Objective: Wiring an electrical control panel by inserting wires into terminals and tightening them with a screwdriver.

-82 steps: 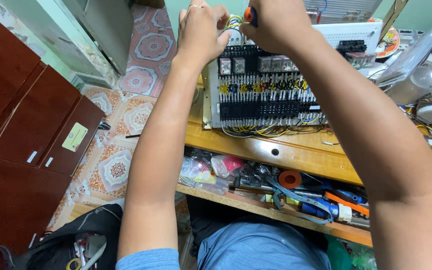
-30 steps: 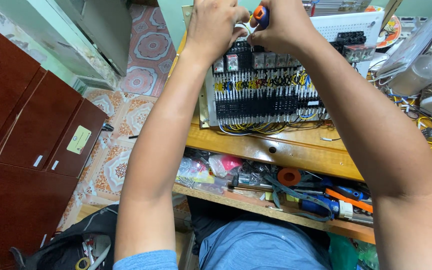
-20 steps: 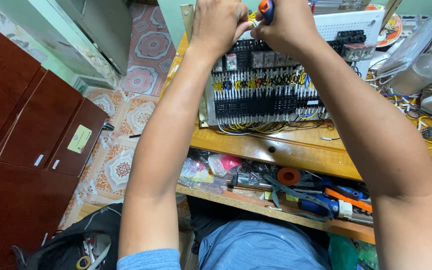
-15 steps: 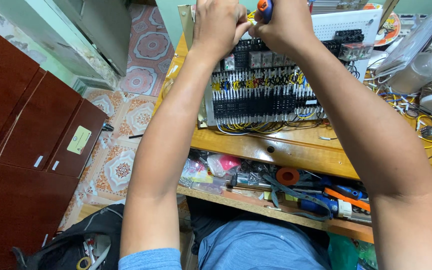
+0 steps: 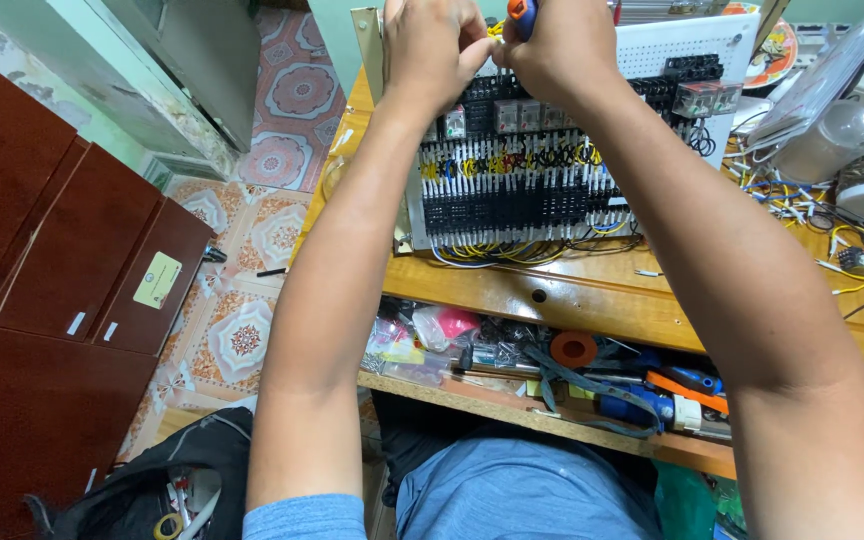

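Item: my left hand (image 5: 432, 50), fingers curled and pinched together at the upper rows of the wiring panel (image 5: 552, 170); what they pinch is too small to tell. Item: my right hand (image 5: 562, 45), fist wrapped tight around a screwdriver (image 5: 522, 12) with an orange and blue handle, just beside the left hand. Item: the panel, white, perforated, packed with black terminal blocks, relays and yellow-tagged wires, lies on the wooden workbench (image 5: 592, 295). Item: open shelf under the bench top, holding a roll of orange tape (image 5: 573, 349), pliers and small bags. Item: loose wires (image 5: 852, 250) to my right. Item: black bag (image 5: 152, 480) on the floor.
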